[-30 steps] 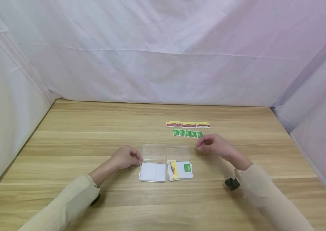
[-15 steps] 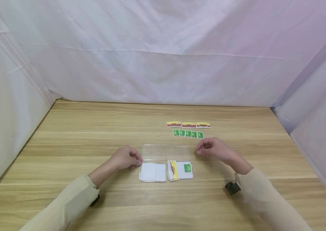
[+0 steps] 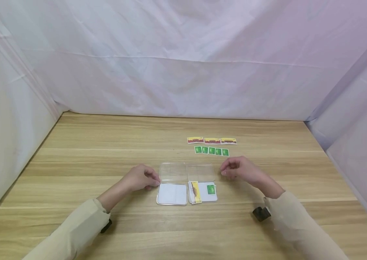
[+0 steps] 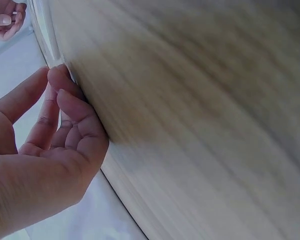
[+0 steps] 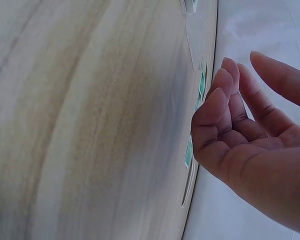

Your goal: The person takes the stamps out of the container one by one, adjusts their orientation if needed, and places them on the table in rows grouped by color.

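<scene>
My left hand (image 3: 142,177) pinches the left edge of a clear plastic case (image 3: 173,171) in the head view, near where its lid meets its base. The base holds a white card (image 3: 172,194). Beside it lies a second clear lid (image 3: 201,172); below that are white cards (image 3: 205,196) bearing a yellow-and-red stamp (image 3: 195,192) and a green stamp (image 3: 211,189). My right hand (image 3: 240,169) hovers right of the lids, fingers loosely bent and thumb apart, holding nothing. In the right wrist view the right hand (image 5: 255,120) has green stamps (image 5: 188,151) behind its fingers.
Three yellow-and-red stamps (image 3: 212,141) lie in a row farther back, with several green stamps (image 3: 211,150) in a row in front of them. The wooden table (image 3: 112,141) is bounded by white cloth (image 3: 183,86) at the back and sides.
The right hand has drawn slightly toward me, away from the green stamps. The left hand has stayed at the case's edge, and the stamps lie as before.
</scene>
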The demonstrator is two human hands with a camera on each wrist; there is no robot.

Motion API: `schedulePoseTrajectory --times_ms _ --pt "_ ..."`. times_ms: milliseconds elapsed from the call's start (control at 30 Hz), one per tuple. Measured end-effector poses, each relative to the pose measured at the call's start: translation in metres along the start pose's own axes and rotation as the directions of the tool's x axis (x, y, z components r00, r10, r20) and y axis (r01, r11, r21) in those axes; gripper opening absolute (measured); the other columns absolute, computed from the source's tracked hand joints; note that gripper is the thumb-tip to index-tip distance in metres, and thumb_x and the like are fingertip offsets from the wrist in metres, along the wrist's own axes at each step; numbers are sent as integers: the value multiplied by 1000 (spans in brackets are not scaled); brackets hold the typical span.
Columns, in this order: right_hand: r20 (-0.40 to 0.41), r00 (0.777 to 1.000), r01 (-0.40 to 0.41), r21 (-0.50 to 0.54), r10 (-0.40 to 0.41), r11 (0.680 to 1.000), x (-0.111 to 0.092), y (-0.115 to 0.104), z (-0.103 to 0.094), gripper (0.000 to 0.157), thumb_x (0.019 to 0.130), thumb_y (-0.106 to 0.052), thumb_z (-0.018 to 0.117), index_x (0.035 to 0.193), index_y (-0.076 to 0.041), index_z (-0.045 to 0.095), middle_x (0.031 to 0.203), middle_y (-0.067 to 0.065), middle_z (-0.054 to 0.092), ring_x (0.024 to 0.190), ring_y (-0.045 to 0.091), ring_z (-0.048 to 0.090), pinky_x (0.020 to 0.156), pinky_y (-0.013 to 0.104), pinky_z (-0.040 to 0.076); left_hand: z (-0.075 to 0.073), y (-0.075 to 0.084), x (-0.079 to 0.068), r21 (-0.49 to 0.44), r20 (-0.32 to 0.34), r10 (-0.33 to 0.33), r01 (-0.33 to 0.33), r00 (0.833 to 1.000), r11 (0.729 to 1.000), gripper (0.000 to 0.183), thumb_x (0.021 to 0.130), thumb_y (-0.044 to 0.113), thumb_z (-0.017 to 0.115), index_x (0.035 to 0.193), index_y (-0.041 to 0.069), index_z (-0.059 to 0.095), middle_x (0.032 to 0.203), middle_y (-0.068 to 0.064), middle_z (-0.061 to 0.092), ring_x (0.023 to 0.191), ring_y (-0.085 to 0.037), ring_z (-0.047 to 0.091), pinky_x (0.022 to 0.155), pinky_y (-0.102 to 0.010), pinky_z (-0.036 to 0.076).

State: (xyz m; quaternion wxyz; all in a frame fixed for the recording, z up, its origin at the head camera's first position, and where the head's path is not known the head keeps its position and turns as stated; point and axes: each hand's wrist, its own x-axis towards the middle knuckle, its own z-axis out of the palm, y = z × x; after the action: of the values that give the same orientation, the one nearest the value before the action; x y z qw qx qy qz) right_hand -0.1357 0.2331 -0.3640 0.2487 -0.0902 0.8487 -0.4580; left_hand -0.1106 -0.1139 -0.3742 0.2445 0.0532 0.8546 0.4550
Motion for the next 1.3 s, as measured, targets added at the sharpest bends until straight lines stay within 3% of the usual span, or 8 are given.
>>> schedulePoseTrajectory --times_ms 233,600,733,933,1300 --pt "10 1000 6 1 -6 1000 1 1 2 15 86 -5 63 98 4 63 81 8 60 73 21 54 68 34 47 -5 -2 -2 -11 -12 31 -31 999 999 8 80 7 70 86 1 68 75 -1 64 68 -14 59 65 -29 50" --pt "15 1000 6 13 -6 1000 2 2 4 15 86 -5 63 98 4 63 82 9 60 73 20 53 67 32 47 -4 7 -5 -33 -6 87 -87 996 996 9 82 10 69 86 3 68 70 -3 62 66 -17 57 61 -33 48" --pt "13 1000 2 15 -3 1000 2 2 4 15 86 -6 63 98 4 64 81 8 59 73 20 52 67 32 47 0 12 -4 -44 6 104 -103 995 994 8 81 9 69 86 2 69 71 -3 63 65 -18 57 60 -32 48" --pt "14 1000 2 14 -3 1000 2 1 5 15 86 -6 63 99 4 63 80 6 59 73 20 52 67 32 46 8 20 0 18 14 129 -130 992 991 6 80 9 69 85 5 69 70 -1 61 64 -16 54 58 -27 43" --pt "18 1000 13 21 -13 1000 4 -1 8 16 86 -7 63 98 4 63 81 8 60 72 19 53 66 32 47 24 39 13 79 49 102 -106 994 991 4 80 11 71 83 9 70 72 1 61 65 -13 54 58 -25 44"
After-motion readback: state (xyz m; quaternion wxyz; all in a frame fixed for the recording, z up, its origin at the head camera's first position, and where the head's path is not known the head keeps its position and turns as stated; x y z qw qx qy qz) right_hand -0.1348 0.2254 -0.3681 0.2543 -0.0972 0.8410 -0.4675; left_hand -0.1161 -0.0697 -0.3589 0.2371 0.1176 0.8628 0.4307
